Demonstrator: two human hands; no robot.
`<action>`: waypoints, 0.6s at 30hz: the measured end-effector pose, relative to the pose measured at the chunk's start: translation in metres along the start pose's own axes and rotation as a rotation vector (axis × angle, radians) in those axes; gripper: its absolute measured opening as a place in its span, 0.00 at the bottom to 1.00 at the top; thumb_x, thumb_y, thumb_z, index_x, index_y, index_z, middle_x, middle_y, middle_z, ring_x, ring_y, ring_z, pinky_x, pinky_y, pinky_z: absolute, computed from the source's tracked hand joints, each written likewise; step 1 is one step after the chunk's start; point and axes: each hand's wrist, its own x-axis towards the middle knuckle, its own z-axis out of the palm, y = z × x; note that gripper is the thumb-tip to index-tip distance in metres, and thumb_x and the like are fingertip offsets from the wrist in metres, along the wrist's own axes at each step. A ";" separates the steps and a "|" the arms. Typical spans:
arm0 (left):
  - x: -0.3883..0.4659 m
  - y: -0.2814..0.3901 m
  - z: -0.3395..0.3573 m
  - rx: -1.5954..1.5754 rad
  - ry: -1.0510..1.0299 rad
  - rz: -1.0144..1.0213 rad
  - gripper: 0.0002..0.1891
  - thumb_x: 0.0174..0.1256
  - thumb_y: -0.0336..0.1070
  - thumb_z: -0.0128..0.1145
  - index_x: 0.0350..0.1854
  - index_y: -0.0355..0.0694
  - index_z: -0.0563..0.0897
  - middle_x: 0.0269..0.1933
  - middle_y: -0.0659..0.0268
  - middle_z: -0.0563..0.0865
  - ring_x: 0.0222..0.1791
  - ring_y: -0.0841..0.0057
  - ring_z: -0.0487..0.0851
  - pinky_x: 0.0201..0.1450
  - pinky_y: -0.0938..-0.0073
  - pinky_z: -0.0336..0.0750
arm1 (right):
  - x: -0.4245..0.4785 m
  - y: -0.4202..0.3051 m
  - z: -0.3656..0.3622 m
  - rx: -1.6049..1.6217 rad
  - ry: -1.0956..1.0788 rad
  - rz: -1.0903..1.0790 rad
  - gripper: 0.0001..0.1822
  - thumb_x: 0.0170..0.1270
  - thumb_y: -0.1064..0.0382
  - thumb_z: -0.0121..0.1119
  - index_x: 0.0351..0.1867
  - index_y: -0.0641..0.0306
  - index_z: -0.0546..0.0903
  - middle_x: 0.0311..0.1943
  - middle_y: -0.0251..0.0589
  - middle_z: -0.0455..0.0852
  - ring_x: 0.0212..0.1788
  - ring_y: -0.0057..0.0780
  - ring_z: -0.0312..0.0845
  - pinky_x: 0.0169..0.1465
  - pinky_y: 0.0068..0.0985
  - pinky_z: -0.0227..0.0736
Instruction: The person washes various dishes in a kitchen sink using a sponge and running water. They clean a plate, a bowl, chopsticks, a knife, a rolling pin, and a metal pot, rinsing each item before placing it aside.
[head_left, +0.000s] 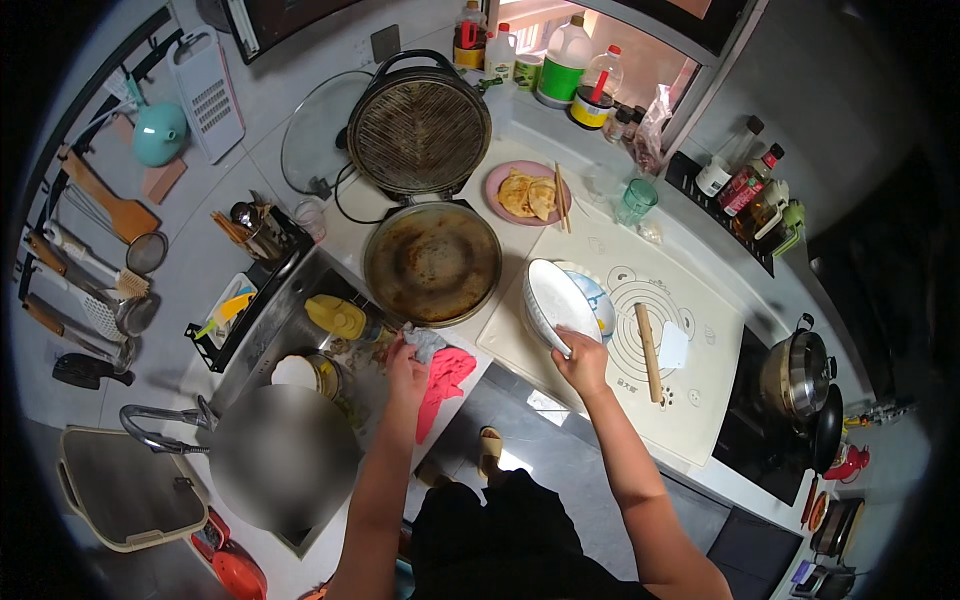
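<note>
My right hand (581, 362) grips the rim of a white bowl (559, 307) with a ribbed outer wall, tilted over the pale baking mat (525, 337). Behind it, a blue-and-white patterned bowl or plate (600, 296) is partly hidden. My left hand (407, 371) has its fingers on a crumpled grey cloth (424, 344) at the sink's edge. Right beside that cloth, a pink cloth (447, 382) lies on the counter. Just beyond my left hand is the lower plate of an open electric griddle (433, 262), stained brown.
A pink plate (499, 206) holds flatbreads and chopsticks. On the mat lie a rolling pin (649, 352) and a white scraper (673, 345). The sink holds a yellow bottle (337, 318) and dishes; a blurred round patch covers part of it. A pot (799, 375) stands on the cooktop.
</note>
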 end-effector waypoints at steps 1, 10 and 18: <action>0.002 0.002 -0.004 0.022 0.030 -0.002 0.17 0.50 0.21 0.45 0.43 0.42 0.75 0.33 0.71 0.79 0.30 0.82 0.77 0.28 0.86 0.72 | -0.001 0.008 0.007 -0.006 -0.009 -0.009 0.17 0.33 0.70 0.61 0.33 0.60 0.80 0.36 0.40 0.82 0.37 0.34 0.78 0.41 0.27 0.74; -0.005 0.021 -0.015 0.007 0.084 -0.097 0.07 0.48 0.25 0.48 0.29 0.44 0.73 0.24 0.75 0.74 0.20 0.88 0.72 0.18 0.92 0.66 | -0.009 0.037 0.032 -0.176 -0.072 -0.005 0.18 0.34 0.73 0.55 0.33 0.55 0.80 0.38 0.38 0.81 0.41 0.38 0.77 0.43 0.31 0.71; -0.020 0.061 -0.083 -0.142 0.094 -0.005 0.02 0.49 0.28 0.45 0.26 0.39 0.71 0.28 0.63 0.76 0.34 0.68 0.76 0.47 0.61 0.69 | -0.016 0.004 0.057 -0.391 -0.143 0.150 0.22 0.38 0.71 0.50 0.41 0.61 0.77 0.45 0.47 0.77 0.51 0.44 0.68 0.55 0.42 0.57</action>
